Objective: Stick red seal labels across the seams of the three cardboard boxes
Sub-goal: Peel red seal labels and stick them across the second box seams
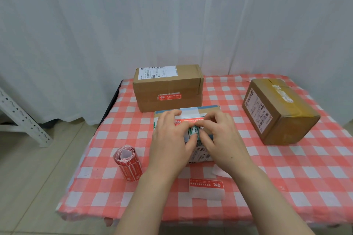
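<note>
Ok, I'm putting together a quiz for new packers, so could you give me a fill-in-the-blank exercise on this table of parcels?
The far brown cardboard box bears ___ red seal label on its front side.
The loose roll of red labels lies to the ___ of the left hand.
The left hand and right hand rest on the printed blue-and-white box, standing in ___ of the far box.
The yellow-taped brown box shows ___ red label.
Missing words: one; left; front; no.
</note>
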